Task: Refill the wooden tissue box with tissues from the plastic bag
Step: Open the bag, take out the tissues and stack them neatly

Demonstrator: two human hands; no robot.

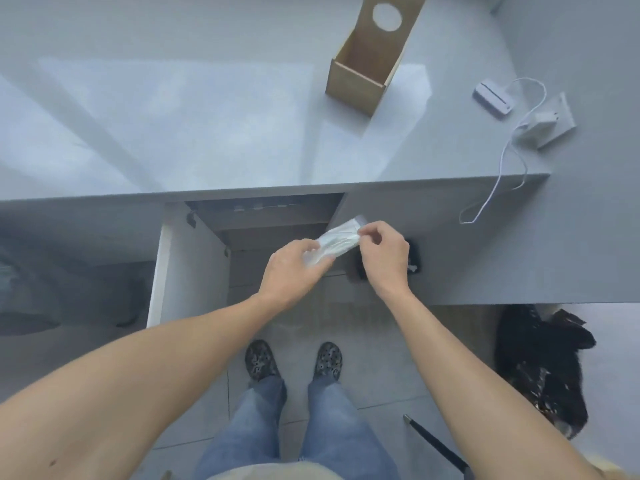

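Observation:
The wooden tissue box [367, 60] lies on the grey counter at the upper right, with its open end toward me and a round hole in its upper face. Nothing shows inside it. Below the counter edge I hold a clear plastic bag of white tissues [337, 242] between both hands. My left hand [294, 268] grips its lower left end. My right hand [381, 251] pinches its upper right end with thumb and fingers.
An open cabinet [263, 230] under the counter [173, 116] has its white door [187, 268] swung out to my left. A white charger [543, 124], cable and small white device [493, 98] lie at the counter's right. A black bag [540, 372] sits on the floor at right.

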